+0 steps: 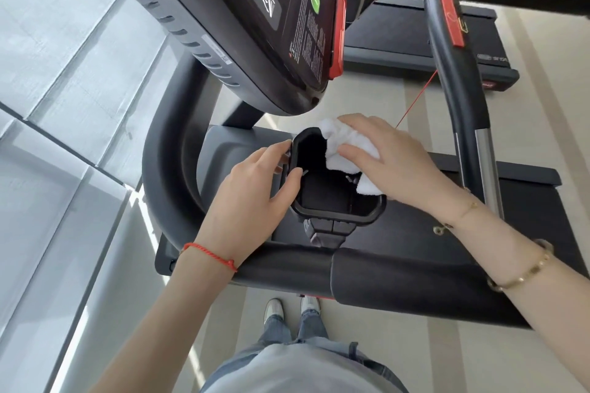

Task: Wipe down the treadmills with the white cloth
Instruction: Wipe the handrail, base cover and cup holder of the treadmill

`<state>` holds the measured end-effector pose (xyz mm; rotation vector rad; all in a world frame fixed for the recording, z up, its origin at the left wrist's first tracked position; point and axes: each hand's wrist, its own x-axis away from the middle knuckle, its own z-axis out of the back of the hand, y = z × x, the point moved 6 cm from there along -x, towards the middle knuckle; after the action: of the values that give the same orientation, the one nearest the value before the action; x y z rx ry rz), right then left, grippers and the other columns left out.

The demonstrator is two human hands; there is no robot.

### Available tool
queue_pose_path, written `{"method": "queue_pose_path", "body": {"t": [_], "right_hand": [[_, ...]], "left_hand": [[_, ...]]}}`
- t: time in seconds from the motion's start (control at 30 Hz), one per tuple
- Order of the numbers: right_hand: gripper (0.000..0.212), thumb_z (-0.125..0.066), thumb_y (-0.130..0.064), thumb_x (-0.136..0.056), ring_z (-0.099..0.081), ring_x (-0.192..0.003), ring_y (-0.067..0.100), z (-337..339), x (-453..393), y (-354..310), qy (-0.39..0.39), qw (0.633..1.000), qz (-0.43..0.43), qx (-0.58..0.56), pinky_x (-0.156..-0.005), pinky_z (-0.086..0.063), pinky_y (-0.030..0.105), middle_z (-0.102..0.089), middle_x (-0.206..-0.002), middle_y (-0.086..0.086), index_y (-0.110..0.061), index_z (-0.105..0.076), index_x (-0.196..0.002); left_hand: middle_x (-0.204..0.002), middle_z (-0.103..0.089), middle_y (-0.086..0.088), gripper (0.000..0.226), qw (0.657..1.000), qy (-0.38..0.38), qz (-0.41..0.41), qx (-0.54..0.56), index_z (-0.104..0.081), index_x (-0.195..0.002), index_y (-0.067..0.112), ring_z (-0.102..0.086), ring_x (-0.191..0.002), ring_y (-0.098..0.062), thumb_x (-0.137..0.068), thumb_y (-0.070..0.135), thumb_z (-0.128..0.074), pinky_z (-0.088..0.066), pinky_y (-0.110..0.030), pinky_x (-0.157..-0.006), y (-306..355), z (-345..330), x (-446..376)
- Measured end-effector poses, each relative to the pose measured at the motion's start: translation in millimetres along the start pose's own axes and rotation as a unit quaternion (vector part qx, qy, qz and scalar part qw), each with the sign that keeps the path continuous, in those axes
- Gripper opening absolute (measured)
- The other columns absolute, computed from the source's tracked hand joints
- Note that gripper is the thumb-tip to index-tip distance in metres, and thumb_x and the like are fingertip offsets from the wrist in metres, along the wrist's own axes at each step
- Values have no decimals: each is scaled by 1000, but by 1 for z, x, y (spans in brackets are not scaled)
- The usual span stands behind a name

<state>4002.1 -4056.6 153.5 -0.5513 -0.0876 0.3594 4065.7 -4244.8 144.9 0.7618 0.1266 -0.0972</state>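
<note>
Cloth (pixel 348 145) half hidden under right hand (pixel 392 159); tray (pixel 335 214) bottom perhaps empty.

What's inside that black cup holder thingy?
Inside the black holder shows a dark flat bottom with nothing lying on it. The right hand presses the white cloth over its far right corner, so that part is hidden.

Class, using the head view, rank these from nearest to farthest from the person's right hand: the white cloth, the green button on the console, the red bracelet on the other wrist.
1. White cloth: directly under the right hand, at the black tray's rim.
2. Red bracelet: on the left wrist, lower left.
3. Green button: up on the console, top of view.
</note>
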Motion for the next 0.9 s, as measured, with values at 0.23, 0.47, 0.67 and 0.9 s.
{"method": "queue_pose_path", "body": {"t": [0.23,0.47,0.67,0.9], "right_hand": [[31,-47,-38,-98,-47,-79,13,-3,-5,1,-1,995,-78,-57,-62,-31,26,-49,-88,-13,-34,-47,-128],[51,-46,-33,-99,-45,-117,15,-16,52,-1,52,950,-181,-248,-96,-40,34,-41,-136,-2,-35,-22,-145],[48,-45,-29,-101,-51,-114,22,-13,40,4,26,946,-200,-252,-85,-45,33,-46,-131,3,-23,-23,-143],[58,-45,-29,-100,-38,-129,14,-22,65,-5,30,938,-182,-292,-105,-35,34,-31,-146,-3,-33,-11,-148]], "left_hand": [[-117,-66,7,50,1000,-4,3,-11,-51,-139,20,-63,-103,-8,-94,43,-47,-53,-33,-90,1,1,0],[-119,-65,8,53,1000,-12,1,-12,-50,-140,21,-62,-103,-7,-93,45,-45,-51,-25,-91,2,0,0],[-117,-66,6,49,1000,-6,1,-15,-52,-139,19,-60,-102,-6,-94,40,-49,-45,-19,-88,0,0,0],[-114,-66,8,46,1000,-3,0,-17,-53,-137,19,-58,-97,-2,-95,38,-52,-45,-17,-87,-2,-2,-1]]}}
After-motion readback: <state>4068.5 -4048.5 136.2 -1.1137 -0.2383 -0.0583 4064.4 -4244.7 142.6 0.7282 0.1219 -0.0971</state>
